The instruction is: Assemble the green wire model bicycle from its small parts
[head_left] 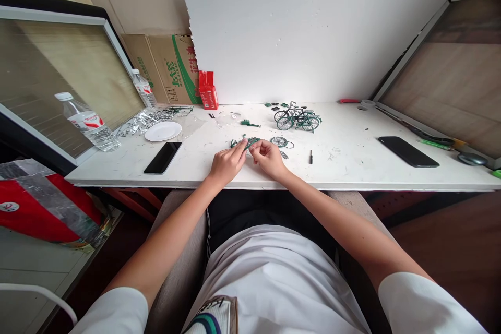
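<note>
Between my hands, just above the table, is a partly built green model bicycle (253, 142), much of it hidden by fingers. My left hand (230, 159) is closed on it from the left, fingers pointing forward. With thumb and forefinger pinched together, my right hand (268, 157) meets its right side; whatever small part sits in the pinch is hidden. A loose spoked wheel (279, 141) lies right beside my right hand, with a thin black ring (290, 144) at its edge. A small dark chain-like piece (284, 155) rests nearer to me.
Finished model bicycles (298, 119) stand behind my hands. A small screwdriver (311, 157) lies to the right, a black phone (408, 151) beyond it. Leftward are another phone (163, 158), a white plate (163, 131), parts frames (172, 112) and water bottles (89, 122). Green pieces (249, 123) lie ahead.
</note>
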{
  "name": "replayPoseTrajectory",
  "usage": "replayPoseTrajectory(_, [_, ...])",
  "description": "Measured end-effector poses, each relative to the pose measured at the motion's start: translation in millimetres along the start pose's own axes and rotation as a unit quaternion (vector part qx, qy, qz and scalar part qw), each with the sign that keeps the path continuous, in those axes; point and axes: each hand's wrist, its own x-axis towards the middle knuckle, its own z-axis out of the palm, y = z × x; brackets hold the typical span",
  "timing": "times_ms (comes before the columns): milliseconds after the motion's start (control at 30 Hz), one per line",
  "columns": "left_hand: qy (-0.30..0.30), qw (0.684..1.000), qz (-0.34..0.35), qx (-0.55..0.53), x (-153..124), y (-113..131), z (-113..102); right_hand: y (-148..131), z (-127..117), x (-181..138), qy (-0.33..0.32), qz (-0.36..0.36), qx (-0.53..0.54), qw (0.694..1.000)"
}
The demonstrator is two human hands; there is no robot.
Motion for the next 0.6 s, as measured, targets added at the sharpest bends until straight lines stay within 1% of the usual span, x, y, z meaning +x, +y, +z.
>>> replayPoseTrajectory(67, [-0.005, 1.000, -0.008, -0.003, 3.1, 3.6, -4.0, 0.4, -0.6, 0.5, 0.004, 0.002, 0.019, 1.000])
replayPoseTrajectory(133, [-0.005, 1.000, -0.020, -0.008, 6.2, 7.5, -8.1, -0.7, -1.2, -0.4, 0.017, -0.012, 0.003, 1.000])
replayPoseTrajectory(200, [-0.003, 0.999, -0.040, -0.010, 9.3, 11.8, -12.3, -4.1, -2.5, -2.3, 0.042, -0.045, -0.054, 0.997])
replayPoseTrajectory(267, [-0.003, 0.998, -0.064, -0.015, 12.4, 17.5, -17.0, -9.9, -5.2, -4.3, 0.077, -0.100, -0.135, 0.983])
replayPoseTrajectory(300, [-0.003, 0.997, -0.076, -0.019, 14.1, 21.2, -19.8, -13.4, -7.2, -4.9, 0.091, -0.135, -0.176, 0.971])
replayPoseTrajectory(367, [0.008, 0.995, -0.098, -0.032, 17.8, 30.2, -26.5, -20.7, -12.7, -4.8, 0.105, -0.219, -0.251, 0.937])
replayPoseTrajectory(467, [0.016, 0.990, -0.120, -0.067, 23.3, 47.0, -38.2, -30.2, -23.9, -1.4, 0.121, -0.332, -0.354, 0.866])
replayPoseTrajectory(533, [0.015, 0.986, -0.137, -0.094, 26.2, 58.4, -45.6, -35.1, -31.8, 1.9, 0.127, -0.386, -0.400, 0.821])
replayPoseTrajectory(600, [0.012, 0.980, -0.149, -0.132, 28.2, 68.0, -51.9, -39.2, -38.6, 4.6, 0.115, -0.412, -0.429, 0.796])
